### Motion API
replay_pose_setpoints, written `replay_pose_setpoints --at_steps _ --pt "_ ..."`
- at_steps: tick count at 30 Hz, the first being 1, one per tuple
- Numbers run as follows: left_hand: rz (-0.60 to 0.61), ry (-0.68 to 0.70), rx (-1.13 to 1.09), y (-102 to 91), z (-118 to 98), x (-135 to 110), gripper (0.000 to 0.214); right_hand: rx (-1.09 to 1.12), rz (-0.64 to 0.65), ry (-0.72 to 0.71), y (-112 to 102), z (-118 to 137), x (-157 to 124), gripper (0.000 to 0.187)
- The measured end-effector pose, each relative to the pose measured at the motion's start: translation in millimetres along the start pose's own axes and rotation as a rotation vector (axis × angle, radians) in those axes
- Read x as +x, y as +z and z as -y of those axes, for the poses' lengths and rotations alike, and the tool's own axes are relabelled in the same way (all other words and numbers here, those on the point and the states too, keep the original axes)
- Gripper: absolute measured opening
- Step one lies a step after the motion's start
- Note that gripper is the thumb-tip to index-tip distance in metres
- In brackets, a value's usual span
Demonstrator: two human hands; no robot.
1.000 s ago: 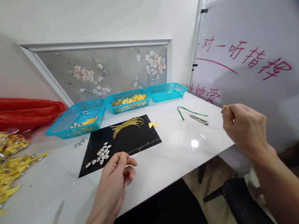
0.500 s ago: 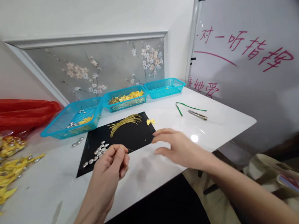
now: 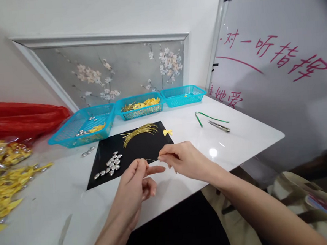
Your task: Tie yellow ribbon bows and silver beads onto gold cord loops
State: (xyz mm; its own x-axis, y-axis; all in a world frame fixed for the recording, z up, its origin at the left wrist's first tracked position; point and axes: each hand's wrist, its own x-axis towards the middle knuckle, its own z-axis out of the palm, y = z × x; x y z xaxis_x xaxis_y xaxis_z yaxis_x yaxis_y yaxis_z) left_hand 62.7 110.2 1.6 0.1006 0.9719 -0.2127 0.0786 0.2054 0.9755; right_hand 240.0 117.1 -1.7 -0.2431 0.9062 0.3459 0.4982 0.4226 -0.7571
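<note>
A thin cord [image 3: 151, 160] stretches between my two hands above the near edge of the black mat [image 3: 137, 150]. My left hand [image 3: 138, 182] pinches one end between thumb and forefinger, its other fingers loosely spread. At the cord's other end, my right hand [image 3: 180, 158] has its thumb and fingertips pressed together. Silver beads [image 3: 113, 164] lie in a cluster on the mat, left of my hands. Behind them is a bundle of gold cords [image 3: 141, 131]. A small yellow bow [image 3: 167, 132] sits at the mat's right corner.
Along the wall stand a left blue basket [image 3: 79, 139] with beads and yellow pieces, a middle basket [image 3: 142, 113] of bows and cords, and a right basket [image 3: 184, 101]. Snips [image 3: 219, 126] and a green ribbon [image 3: 211, 117] lie right. Yellow beaded pieces [image 3: 6, 189] are heaped left.
My right hand has moved in toward the left and closed on the cord's free end. My left hand has shifted right, and some of its fingers have extended.
</note>
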Motion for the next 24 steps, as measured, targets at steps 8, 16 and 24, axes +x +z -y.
replay_pose_setpoints --at_steps 8,16,24 --pt "-0.005 0.029 -0.027 -3.7 3.1 2.2 0.042 -0.076 -0.033 -0.033 -3.8 -4.9 -1.8 0.015" --pt "0.001 0.061 0.049 -11.4 8.2 3.9 0.038 -0.103 -0.033 -0.094 -7.0 -5.0 -7.9 0.018" --pt "0.039 0.119 0.162 -20.8 9.6 10.2 0.04 -0.133 -0.139 -0.152 4.8 -12.9 3.7 0.016"
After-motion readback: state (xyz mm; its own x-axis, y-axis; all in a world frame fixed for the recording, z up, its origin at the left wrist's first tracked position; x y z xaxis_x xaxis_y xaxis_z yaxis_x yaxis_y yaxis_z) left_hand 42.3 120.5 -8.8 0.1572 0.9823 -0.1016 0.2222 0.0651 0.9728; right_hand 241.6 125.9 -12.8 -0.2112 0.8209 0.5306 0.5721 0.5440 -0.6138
